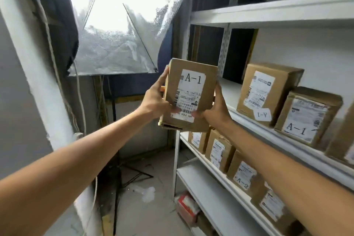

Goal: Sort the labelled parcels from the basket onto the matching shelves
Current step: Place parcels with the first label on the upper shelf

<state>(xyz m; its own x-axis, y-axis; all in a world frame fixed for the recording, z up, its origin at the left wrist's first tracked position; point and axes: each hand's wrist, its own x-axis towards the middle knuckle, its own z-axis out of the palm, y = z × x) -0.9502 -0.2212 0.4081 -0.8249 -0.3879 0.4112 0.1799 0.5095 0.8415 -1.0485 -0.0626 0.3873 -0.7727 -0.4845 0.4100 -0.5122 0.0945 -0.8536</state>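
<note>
Parcel (pixel 191 90) held beside shelf (pixel 229 90) edge.

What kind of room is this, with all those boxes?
Probably a small parcel storeroom. White metal shelves carry rows of labelled cardboard boxes, and the left hand and right hand hold a box marked A-1.

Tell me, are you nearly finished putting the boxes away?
Partly. Done: A-1 parcels stand on one shelf, A-2 parcels on the shelf below. In hand: the left hand and right hand grip one more A-1 parcel. Left: setting it beside the others. The basket is out of view, rest unknown.
</note>
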